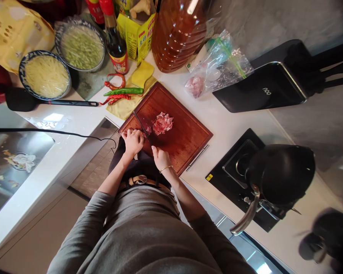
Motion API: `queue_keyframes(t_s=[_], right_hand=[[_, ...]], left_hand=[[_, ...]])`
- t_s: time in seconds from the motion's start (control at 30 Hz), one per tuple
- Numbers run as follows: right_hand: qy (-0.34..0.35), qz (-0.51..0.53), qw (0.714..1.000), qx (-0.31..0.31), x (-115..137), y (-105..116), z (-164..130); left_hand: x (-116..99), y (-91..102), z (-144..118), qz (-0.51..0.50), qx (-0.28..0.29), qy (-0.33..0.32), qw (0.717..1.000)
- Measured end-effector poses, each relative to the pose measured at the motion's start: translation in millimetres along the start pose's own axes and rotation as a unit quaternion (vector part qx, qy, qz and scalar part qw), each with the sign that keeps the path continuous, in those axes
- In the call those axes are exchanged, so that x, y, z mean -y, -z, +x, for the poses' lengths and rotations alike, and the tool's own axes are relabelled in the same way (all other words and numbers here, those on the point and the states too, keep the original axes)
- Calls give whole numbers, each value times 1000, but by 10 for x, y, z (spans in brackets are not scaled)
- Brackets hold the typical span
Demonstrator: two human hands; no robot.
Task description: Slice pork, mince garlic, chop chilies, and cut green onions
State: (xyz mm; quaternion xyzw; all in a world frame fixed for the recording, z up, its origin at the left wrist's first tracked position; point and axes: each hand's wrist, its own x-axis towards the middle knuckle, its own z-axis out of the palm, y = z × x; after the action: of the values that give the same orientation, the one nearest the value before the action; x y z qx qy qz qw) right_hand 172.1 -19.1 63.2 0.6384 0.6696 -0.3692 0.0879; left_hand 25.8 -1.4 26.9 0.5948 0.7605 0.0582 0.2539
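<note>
My right hand (161, 159) is closed round the handle of a kitchen knife (141, 125), its dark blade seen nearly edge-on over the left part of a brown wooden cutting board (185, 133). Beside the blade, my left hand (133, 141) presses with bent fingers on a piece of raw meat at the board's near left edge; the fingers mostly hide it. A few small cut bits (148, 130) lie just right of the blade. Farther right rests a loose heap of sliced pink meat (162, 123).
Chillies (125, 91) lie on a yellow cloth behind the board, near a sauce bottle (117, 49) and two bowls, one of pale shreds (47, 76). A black spatula (23, 99) and sink (5, 160) are left. A wok (280, 171) sits on the hob, right; a knife block (263, 87) stands behind.
</note>
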Motion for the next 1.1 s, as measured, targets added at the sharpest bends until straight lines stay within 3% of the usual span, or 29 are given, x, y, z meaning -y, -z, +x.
queue_keyframes(t_s=[0.4, 1.1], right_hand=[[-18, -8, 999, 37, 115, 65, 18], [-60, -15, 995, 78, 320, 89, 231]], left_hand=[[-22, -31, 9, 13, -24, 0, 1000], [-33, 2, 54, -12, -3, 16, 1000]])
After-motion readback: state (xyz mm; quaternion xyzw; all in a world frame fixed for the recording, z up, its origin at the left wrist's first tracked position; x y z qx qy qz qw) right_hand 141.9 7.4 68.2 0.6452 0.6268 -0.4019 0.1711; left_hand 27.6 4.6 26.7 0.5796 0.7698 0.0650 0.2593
